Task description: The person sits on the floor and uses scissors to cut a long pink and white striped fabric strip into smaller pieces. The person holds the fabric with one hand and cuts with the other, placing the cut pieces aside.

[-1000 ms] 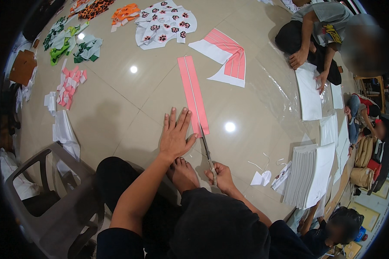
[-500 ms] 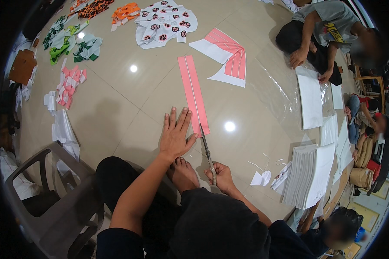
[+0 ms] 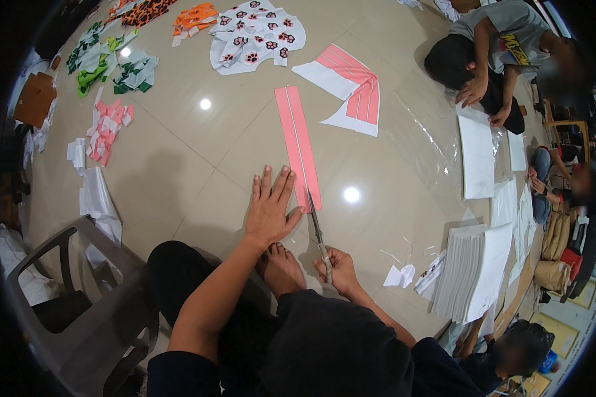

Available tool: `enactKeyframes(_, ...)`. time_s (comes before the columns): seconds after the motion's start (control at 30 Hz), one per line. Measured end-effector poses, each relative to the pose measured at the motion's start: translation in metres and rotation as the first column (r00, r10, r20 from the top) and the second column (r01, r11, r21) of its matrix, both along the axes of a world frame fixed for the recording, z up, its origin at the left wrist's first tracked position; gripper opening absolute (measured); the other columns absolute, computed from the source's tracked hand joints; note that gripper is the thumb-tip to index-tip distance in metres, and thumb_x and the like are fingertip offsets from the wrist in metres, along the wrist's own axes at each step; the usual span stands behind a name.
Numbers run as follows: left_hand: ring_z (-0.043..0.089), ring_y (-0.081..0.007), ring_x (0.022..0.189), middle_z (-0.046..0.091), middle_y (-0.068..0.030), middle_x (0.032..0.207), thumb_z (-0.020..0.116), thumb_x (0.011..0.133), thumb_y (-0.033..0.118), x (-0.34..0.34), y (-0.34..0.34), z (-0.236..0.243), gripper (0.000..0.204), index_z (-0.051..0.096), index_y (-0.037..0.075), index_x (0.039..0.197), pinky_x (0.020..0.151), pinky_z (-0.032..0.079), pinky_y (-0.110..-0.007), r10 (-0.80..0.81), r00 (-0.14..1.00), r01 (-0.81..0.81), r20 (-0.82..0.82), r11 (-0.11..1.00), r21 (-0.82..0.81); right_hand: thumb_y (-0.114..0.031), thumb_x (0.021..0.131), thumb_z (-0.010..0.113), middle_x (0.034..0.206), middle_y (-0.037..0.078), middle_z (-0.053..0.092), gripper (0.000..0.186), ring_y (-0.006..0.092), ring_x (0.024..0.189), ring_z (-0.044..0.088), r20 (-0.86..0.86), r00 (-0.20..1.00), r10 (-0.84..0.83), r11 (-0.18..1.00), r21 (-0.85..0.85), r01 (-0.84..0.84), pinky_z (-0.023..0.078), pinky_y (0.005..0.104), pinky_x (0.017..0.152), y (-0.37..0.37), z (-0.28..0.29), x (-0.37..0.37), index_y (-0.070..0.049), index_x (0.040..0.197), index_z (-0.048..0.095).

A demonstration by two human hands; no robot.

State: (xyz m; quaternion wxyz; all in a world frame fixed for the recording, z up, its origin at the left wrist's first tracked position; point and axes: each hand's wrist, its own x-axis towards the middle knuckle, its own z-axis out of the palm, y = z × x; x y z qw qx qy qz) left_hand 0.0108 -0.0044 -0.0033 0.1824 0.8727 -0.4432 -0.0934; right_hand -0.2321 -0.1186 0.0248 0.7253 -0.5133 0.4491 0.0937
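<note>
Your left hand (image 3: 267,213) lies open beside the long pink fabric strip (image 3: 293,135), right of a beige floor tile's (image 3: 255,153) corner; your right hand (image 3: 340,270) grips metal scissors (image 3: 317,230), apparently at the strip's near end.

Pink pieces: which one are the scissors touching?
The long, straight strip in the middle. The scissors overlap its near end; the bent striped piece and the scrap pile lie apart from them.

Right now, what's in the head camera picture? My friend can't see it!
Someone's right hand holds scissors at the near end of a pink strip, with the left hand flat at the strip's left edge. Around them on the tiled floor are pink scraps, a paw-print cloth and a white stack; another person sits at upper right.
</note>
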Motion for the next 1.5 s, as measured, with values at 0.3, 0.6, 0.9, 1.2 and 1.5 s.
enactKeyframes(0.3,0.020,-0.0497,0.169,0.029,-0.0126,0.185,0.059,0.106,0.055,0.001,0.000,0.002,0.088,0.033,0.009,0.176,0.138,0.014,-0.065,-0.006,1.000,0.006,-0.004,1.000,0.010,-0.011,0.098,0.086,0.071,-0.001,0.062,0.030,0.0080,0.055,0.056,0.008,0.999,-0.034,0.999,0.025,0.033,0.045,0.0277,0.052,-0.003,-0.004,0.008,-0.009,0.086,0.059)
enactKeyframes(0.6,0.017,-0.0475,0.171,0.028,-0.0118,0.185,0.056,0.108,0.057,0.001,-0.001,0.004,0.088,0.032,0.009,0.177,0.138,0.012,-0.064,-0.005,1.000,0.005,-0.016,0.999,0.032,-0.009,0.097,0.086,0.072,-0.002,0.061,0.031,0.0086,0.056,0.056,0.018,0.999,-0.041,0.999,0.032,0.040,0.046,0.0285,0.051,-0.003,-0.001,0.006,-0.010,0.084,0.057)
enactKeyframes(0.9,0.018,-0.0485,0.170,0.027,-0.0115,0.185,0.057,0.106,0.056,0.001,0.000,0.001,0.088,0.032,0.009,0.177,0.138,0.012,-0.065,-0.002,1.000,0.002,-0.006,1.000,0.021,-0.011,0.097,0.087,0.072,0.000,0.063,0.032,0.0101,0.055,0.057,-0.018,1.000,-0.011,1.000,-0.005,0.010,0.045,0.0292,0.051,-0.003,0.004,0.014,-0.008,0.085,0.057)
enactKeyframes(1.2,0.017,-0.0483,0.170,0.026,-0.0113,0.185,0.058,0.106,0.055,0.000,0.000,0.002,0.088,0.032,0.010,0.177,0.138,0.012,-0.064,-0.002,1.000,0.003,-0.024,1.000,0.014,-0.010,0.097,0.087,0.072,0.002,0.065,0.028,0.0099,0.053,0.059,0.027,0.999,-0.041,0.999,0.009,0.041,0.047,0.0280,0.050,-0.006,-0.007,0.021,-0.007,0.090,0.060)
enactKeyframes(1.5,0.016,-0.0475,0.171,0.025,-0.0107,0.186,0.056,0.107,0.057,0.001,-0.001,0.002,0.088,0.030,0.010,0.178,0.139,0.011,-0.063,0.000,0.999,0.001,-0.033,0.999,0.035,-0.010,0.098,0.087,0.072,0.001,0.066,0.026,0.0091,0.052,0.059,0.025,0.998,-0.059,0.998,0.039,0.058,0.049,0.0269,0.049,-0.006,-0.010,0.021,-0.007,0.091,0.062)
